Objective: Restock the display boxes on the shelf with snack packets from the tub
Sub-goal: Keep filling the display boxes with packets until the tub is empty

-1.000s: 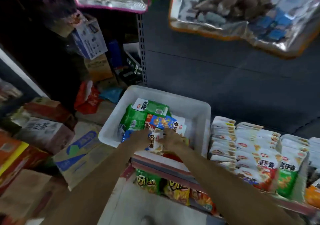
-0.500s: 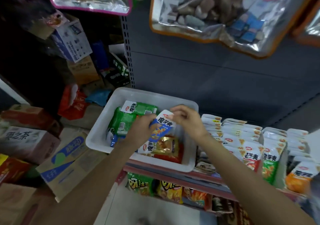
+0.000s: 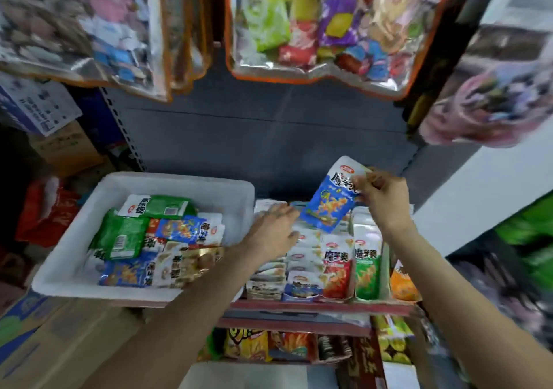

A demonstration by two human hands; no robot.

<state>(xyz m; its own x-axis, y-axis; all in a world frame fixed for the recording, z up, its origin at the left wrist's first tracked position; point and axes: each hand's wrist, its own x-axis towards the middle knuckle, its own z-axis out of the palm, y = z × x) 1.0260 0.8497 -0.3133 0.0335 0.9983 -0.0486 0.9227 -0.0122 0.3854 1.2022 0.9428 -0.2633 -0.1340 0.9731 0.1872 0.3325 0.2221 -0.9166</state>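
Observation:
A white plastic tub (image 3: 74, 257) sits on the shelf at the left, holding several green, blue and gold snack packets. To its right stand display boxes (image 3: 338, 269) packed with rows of white-topped packets in red, green and orange. My right hand (image 3: 383, 200) pinches the top corner of a blue-and-white snack packet (image 3: 329, 200), which hangs tilted above the boxes. My left hand (image 3: 273, 230) lies with fingers spread flat on the packets in the left box, just beside the tub's right wall.
Clear bags of sweets (image 3: 314, 26) hang overhead, low over the shelf. Cardboard cartons (image 3: 59, 337) are stacked on the floor at the left. A lower shelf (image 3: 284, 346) holds more snack bags. A white wall (image 3: 478, 197) borders the right side.
Both hands left the tub and moved right. The blue packet, held over the tub by both hands before, now hangs from my right hand above the display boxes; my left hand rests on the boxed packets.

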